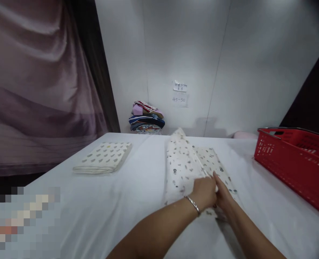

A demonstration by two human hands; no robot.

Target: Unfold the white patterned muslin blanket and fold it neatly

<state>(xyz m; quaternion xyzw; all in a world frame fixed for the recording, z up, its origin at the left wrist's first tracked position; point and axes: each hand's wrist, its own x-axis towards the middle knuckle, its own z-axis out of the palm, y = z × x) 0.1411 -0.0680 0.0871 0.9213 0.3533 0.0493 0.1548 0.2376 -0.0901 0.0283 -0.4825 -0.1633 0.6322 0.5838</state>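
Patterned cloth (179, 163); wall sign (179, 100) reads "45-50". Left hand (205, 191): fingers curled onto cloth. Right hand (223, 193): fingers mostly hidden, cannot tell.

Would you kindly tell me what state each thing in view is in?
Held cloth: partly folded, one flap raised
Left hand: closed on held cloth
Right hand: at held cloth, grip partly hidden
Second cloth: folded, lying flat
Cloth pile: stacked
Basket: upright, open-topped
White sheet: spread, wrinkled
Curtain: hanging in folds
Paper signs: fixed to the wall
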